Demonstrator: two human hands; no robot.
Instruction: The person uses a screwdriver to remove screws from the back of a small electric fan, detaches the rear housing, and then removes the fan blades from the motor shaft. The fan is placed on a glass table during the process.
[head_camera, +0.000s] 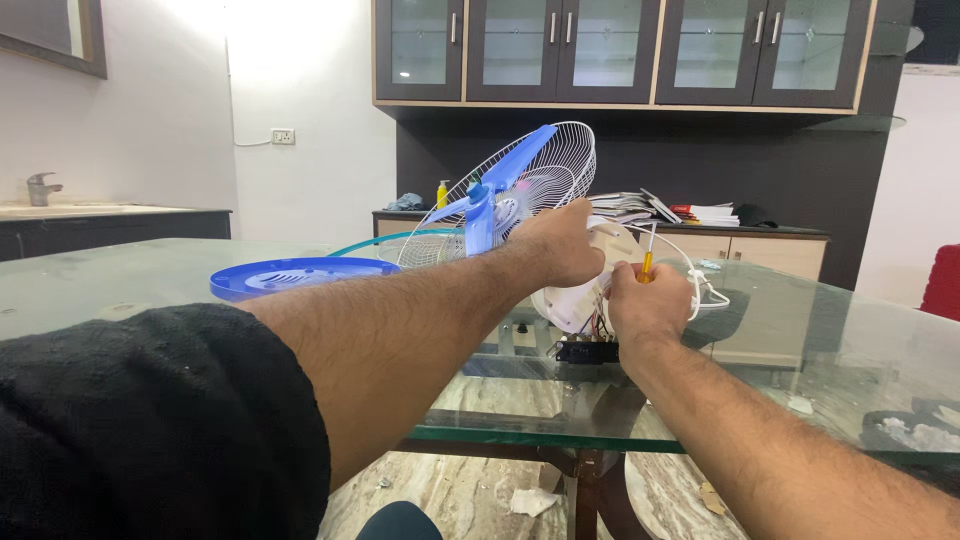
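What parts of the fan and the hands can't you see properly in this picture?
Head view only:
- Screwdriver: only its yellow handle shows; the right hand hides the tip.
- White motor housing: mostly covered by the left hand and the right hand.
- Wires below the housing: too small to trace.
- Fan guard: its lower part is hidden behind the blue blade and the left forearm.

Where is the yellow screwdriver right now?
In the head view, the yellow screwdriver is right of centre, gripped in the right hand, beside the fan's white motor housing that the left hand steadies.
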